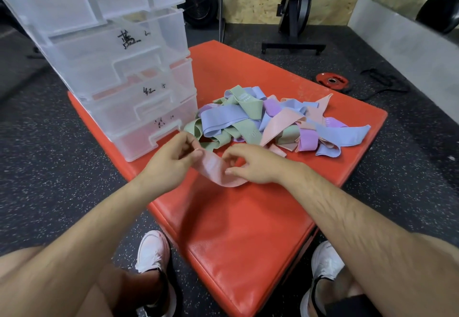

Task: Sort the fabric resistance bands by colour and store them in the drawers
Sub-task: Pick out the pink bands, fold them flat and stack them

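Nearest, two white shoes (152,252) stand on the speckled black floor (49,142) either side of the near corner of a red padded box (236,229), whose bare top leaves open room between that corner and the fingers. Above it, the left hand (171,160) and right hand (255,165) together hold one pink band (218,171), which sags in a loop between them. The left thumb and forefinger pinch its left end, and the right fingers curl in and nip its right part, with the other fingers loosely bent. Just beyond the fingertips lies the pile of bands (268,122), a tangle of blue, green, purple and pink that spreads right towards the box's far edge. Small print on some bands is too fine to read. Left of the left fingers, at the box's left edge, rises a clear plastic drawer unit (119,68) with its white handles facing the hands. One drawer front reads 蓝 (128,39), a lower one 红 (149,90), and the lowest label (160,122) is illegible. Farther right, a red weight plate (332,81) lies on the floor, and an exercise bike (295,11) stands by the wall.
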`<state>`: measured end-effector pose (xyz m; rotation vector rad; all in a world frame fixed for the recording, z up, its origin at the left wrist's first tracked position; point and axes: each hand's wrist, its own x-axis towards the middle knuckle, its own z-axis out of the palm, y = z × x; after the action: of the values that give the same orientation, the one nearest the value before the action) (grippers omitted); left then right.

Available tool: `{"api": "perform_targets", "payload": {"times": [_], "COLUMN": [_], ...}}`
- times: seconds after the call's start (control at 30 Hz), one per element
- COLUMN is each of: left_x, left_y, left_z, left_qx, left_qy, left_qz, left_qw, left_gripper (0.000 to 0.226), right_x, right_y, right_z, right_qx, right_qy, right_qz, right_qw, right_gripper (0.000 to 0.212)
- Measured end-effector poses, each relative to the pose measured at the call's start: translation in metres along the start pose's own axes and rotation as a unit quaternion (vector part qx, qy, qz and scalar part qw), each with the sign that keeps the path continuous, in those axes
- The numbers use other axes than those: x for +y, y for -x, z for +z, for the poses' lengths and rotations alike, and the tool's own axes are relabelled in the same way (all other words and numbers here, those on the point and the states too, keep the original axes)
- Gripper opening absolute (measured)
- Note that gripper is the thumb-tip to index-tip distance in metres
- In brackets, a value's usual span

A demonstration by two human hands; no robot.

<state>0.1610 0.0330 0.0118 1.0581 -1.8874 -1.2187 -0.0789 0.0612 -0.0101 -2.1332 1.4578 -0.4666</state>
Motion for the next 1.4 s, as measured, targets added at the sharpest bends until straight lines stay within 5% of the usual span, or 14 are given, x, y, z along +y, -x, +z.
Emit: {"api": "perform_targets", "payload": {"times": [0.23, 0.43, 0.7, 0.8, 0.93, 1.27, 1.4], "left_x": [0.012, 0.002, -0.014, -0.016, -0.019, -0.031, -0.035], "left_y": [-0.003, -0.009, -0.012, -0.012, -0.015, -0.015, -0.014], "left_z": [-0.014, -0.019, -0.002, 0.004, 0.000, 0.005, 0.004], "left_qx": [0.064, 0.137, 0.129, 0.136, 0.167, 0.171, 0.171], "left_qy": [0.086, 0.105, 0.093, 0.090, 0.091, 0.059, 0.034], "left_qz": [0.011, -0.075, -0.148, -0.157, -0.169, -0.198, -0.216], "left_qw": [0.994, 0.982, 0.976, 0.974, 0.967, 0.963, 0.961], "left_gripper": [0.019, 0.018, 0.016, 0.016, 0.015, 0.015, 0.012], "right_x": [0.001, 0.000, 0.027, 0.027, 0.012, 0.013, 0.029], "right_y": [0.006, 0.020, 0.041, 0.043, 0.049, 0.054, 0.056], "right_z": [-0.012, -0.036, -0.048, -0.047, -0.067, -0.073, -0.070], "right_qx": [-0.021, -0.023, -0.070, -0.006, 0.063, 0.017, -0.068], "right_qy": [-0.111, -0.026, 0.060, 0.057, 0.027, 0.158, 0.130], "right_qz": [0.057, 0.119, 0.163, 0.167, 0.172, 0.215, 0.227], "right_qw": [0.992, 0.992, 0.982, 0.984, 0.983, 0.964, 0.963], "right_gripper": [0.014, 0.032, 0.023, 0.011, 0.026, 0.054, 0.034]}}
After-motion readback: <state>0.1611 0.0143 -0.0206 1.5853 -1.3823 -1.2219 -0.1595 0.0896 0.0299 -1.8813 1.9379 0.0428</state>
